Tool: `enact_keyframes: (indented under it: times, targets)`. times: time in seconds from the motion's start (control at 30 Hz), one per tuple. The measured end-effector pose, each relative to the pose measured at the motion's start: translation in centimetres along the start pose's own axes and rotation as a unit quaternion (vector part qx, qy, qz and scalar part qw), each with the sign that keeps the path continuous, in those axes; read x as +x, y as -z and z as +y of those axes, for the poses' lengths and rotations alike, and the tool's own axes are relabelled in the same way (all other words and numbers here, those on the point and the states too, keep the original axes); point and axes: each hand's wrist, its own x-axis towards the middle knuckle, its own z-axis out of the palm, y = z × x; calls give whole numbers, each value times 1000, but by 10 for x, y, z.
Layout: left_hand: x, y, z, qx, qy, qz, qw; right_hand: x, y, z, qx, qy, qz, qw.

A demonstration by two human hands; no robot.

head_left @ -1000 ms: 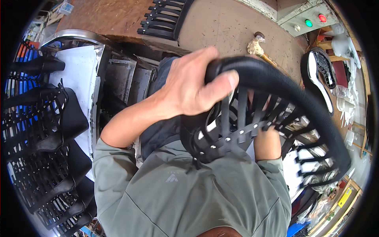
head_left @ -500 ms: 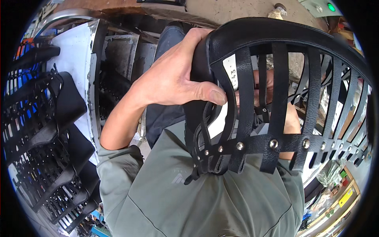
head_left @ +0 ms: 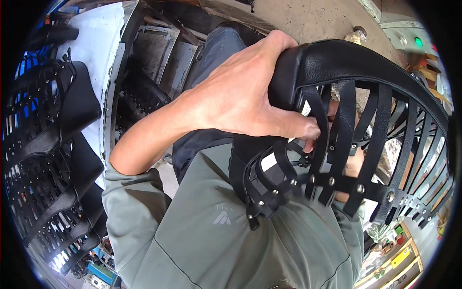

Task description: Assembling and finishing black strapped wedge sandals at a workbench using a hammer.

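A black leather strap cage [head_left: 344, 120], made of riveted vertical straps under a thick padded band [head_left: 356, 62], is held up before my chest. My left hand [head_left: 245, 94] grips the left end of the band, its fingers behind and its thumb bent in at the nearest strap. Silver rivets join the straps to a lower cross strap [head_left: 346, 187], their loose ends hanging below. Through the gaps a bit of my right hand [head_left: 332, 110] shows on the far side, its fingers mostly hidden by straps. A white label [head_left: 306, 107] is partly visible inside.
On the left, several similar black strapped pieces [head_left: 79, 101] hang or lie stacked beside a white board [head_left: 98, 53]. Worn metal trays [head_left: 166, 58] stand behind my left arm. A brown surface [head_left: 308, 17] lies beyond, and a wooden rack [head_left: 402, 255] is at lower right.
The strap cage has shifted right and slightly down in view and turned a little. My left hand moved with it, keeping its grip, and its thumb is now bent in at the strap.
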Motion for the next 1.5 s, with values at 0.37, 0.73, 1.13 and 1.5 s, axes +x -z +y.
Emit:
enact_keyframes:
  times: [0.37, 0.73, 1.13, 1.5]
  targets:
    - [3, -21, 17, 79, 66, 128, 986, 11, 55, 36, -193, 4, 60, 979]
    - [0, -13, -110, -493, 36, 92, 865, 62, 57, 12, 187, 234, -42, 953]
    - [-11, -9, -62, -505, -162, 77, 844, 34, -23, -9, -209, 481, 121, 843]
    - [-10, -5, -12, -377, -302, 161, 861, 17, -32, -30, -267, 468, 88, 838]
